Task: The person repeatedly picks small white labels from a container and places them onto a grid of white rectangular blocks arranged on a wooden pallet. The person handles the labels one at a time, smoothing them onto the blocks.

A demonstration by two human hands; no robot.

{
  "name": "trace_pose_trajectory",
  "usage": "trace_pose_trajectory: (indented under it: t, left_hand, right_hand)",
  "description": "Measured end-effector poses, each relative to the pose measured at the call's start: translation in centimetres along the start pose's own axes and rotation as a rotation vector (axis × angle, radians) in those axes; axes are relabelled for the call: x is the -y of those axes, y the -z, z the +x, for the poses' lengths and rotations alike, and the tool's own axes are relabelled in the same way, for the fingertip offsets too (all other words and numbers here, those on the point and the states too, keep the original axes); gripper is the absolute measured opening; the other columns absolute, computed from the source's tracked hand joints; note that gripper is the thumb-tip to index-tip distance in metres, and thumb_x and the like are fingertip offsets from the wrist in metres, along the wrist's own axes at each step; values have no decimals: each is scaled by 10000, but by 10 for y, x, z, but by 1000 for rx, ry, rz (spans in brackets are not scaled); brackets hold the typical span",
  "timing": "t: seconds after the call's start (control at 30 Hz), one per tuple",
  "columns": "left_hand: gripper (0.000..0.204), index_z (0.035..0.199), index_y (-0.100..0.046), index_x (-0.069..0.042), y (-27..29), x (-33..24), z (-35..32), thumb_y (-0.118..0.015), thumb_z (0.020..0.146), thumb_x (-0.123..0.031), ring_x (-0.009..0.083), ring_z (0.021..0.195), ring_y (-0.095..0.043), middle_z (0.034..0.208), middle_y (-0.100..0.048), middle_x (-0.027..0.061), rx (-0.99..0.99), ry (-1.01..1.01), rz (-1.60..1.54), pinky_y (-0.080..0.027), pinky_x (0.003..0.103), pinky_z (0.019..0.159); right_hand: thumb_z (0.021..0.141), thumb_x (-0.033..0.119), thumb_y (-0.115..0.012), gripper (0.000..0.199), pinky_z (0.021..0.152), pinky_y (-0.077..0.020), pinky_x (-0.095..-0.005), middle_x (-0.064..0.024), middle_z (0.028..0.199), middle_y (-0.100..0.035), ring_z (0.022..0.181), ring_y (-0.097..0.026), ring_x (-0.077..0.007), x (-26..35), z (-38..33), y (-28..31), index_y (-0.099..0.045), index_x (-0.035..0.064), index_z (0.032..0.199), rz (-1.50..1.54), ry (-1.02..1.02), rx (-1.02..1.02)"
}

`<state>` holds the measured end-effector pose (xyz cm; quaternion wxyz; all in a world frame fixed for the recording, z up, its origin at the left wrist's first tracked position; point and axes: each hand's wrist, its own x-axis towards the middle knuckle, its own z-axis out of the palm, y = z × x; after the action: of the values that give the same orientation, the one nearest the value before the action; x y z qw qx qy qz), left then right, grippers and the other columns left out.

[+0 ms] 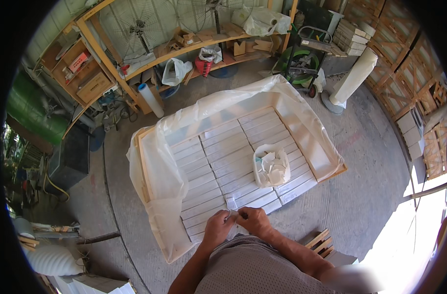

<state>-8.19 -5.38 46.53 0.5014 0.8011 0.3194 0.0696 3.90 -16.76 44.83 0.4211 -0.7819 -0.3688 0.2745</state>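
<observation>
A wooden crate (144, 161) lined with clear plastic sheet (159, 171) stands on the floor, filled with rows of long white boxes (223, 157). On the boxes sits a white bag (271, 165) of small white packets. Both hands meet at the crate's near edge. My left hand (217, 226) and my right hand (253, 218) pinch a small white packet (231, 203) between them, just above the nearest row of boxes.
Wooden shelving (150, 63) with bags, fans and scraps runs along the back. A white roll (151, 100) leans by the shelf; a larger roll (354, 77) stands at right beside a green cart (302, 61). Wooden slats (320, 242) lie near my right arm.
</observation>
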Motion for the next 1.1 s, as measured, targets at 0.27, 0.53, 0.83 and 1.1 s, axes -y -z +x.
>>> trace_pose_trajectory:
  t: [0.27, 0.53, 0.83, 1.1]
  left_hand:
    - [238, 841, -585, 28, -2, 8, 4, -627, 890, -200, 225, 610, -534, 723, -576, 159, 29, -9, -63, -445, 347, 606]
    - [337, 1002, -654, 49, 9, 17, 5, -611, 861, -254, 125, 681, -599, 795, -650, 62, 152, 516, -721, -454, 277, 606]
    - [333, 1053, -655, 41, 2, 22, 1, -623, 888, -246, 125, 705, -600, 829, -655, 56, 94, 465, -774, -466, 260, 625]
    - [287, 1013, -632, 30, -3, 28, -2, -589, 939, -244, 114, 725, -538, 797, -637, 81, 111, 203, -389, -456, 275, 694]
  right_hand:
    - [817, 178, -640, 189, 613, -530, -388, -152, 706, -665, 637, -663, -308, -2, -1, -1, -667, -1, 871, 10, -34, -27]
    - [893, 154, -605, 225, 632, -530, -291, -126, 829, -707, 722, -692, -178, 21, 3, 22, -679, -8, 1030, 411, -312, 142]
    - [804, 71, -716, 175, 672, -548, -306, -96, 876, -676, 735, -674, -206, 24, -3, 12, -677, 16, 965, 2, 187, -146]
    - [828, 176, -720, 230, 695, -536, -312, -96, 880, -694, 738, -664, -180, 9, 0, 11, -685, 12, 986, 190, -78, 2]
